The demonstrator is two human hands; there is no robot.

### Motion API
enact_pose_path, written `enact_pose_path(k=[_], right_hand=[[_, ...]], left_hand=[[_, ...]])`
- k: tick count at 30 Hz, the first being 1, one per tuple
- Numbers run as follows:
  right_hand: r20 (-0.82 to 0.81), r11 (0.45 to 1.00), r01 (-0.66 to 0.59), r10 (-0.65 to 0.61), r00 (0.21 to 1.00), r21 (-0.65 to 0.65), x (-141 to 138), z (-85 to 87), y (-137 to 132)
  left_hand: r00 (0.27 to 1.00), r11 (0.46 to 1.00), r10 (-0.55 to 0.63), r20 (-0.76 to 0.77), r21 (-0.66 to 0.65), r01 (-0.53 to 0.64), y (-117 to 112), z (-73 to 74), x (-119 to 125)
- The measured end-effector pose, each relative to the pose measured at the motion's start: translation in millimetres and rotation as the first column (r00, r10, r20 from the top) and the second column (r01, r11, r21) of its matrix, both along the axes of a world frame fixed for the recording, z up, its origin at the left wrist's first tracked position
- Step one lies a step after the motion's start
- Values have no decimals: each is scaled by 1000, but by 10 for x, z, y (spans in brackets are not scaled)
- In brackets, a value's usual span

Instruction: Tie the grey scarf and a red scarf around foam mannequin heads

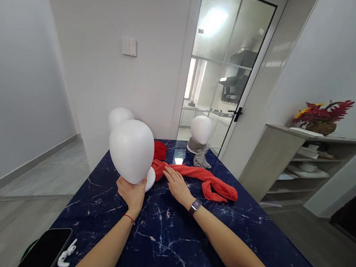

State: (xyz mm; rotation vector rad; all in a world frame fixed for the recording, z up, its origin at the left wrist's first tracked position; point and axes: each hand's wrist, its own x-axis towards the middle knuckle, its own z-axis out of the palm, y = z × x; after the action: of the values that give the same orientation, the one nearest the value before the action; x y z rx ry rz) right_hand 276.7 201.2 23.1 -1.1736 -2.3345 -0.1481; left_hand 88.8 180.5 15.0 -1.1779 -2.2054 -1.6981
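Note:
A smooth white mannequin head (133, 150) is tilted in the air above the left part of the table. My left hand (131, 193) is closed round its neck from below, and its round white base (150, 179) shows behind. My right hand (178, 188) lies with its fingers stretched out against an orange-red scarf (196, 172). That scarf runs to the right across the table and ends in a loop. Some of its left end is hidden behind the head's base. A darker red cloth (159, 150) lies just beyond it.
Another white mannequin head (201, 129) stands at the back with a grey scarf (202, 158) round its neck. One more white head (120, 116) is partly hidden at left. A phone (47, 249) and white earbuds (67, 253) lie on the dark blue marbled table (165, 243), front left.

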Motion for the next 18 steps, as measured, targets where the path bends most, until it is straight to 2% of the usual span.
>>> enact_pose_path(k=[3, 6, 8, 12, 16, 18], right_hand=[[55, 990, 102, -97, 994, -101, -317, 87, 135], [98, 960, 219, -204, 974, -177, -324, 108, 223], [113, 926, 321, -304, 946, -201, -173, 89, 236], [152, 811, 534, -512, 845, -238, 246, 21, 162], [173, 773, 584, -558, 812, -249, 527, -45, 16], [114, 768, 576, -570, 814, -278, 615, -78, -39]], left_hand=[[1000, 1000, 6, -22, 15, -6, -16, -10, -14], [999, 1000, 3, -48, 6, -2, -39, -13, -19], [998, 1000, -17, -57, -8, 16, -44, -17, -18], [992, 995, -99, -77, -34, 97, -30, -38, 13], [976, 979, -199, -83, -64, 194, -21, -65, 53], [965, 968, -248, -80, -65, 243, -26, -70, 66]])
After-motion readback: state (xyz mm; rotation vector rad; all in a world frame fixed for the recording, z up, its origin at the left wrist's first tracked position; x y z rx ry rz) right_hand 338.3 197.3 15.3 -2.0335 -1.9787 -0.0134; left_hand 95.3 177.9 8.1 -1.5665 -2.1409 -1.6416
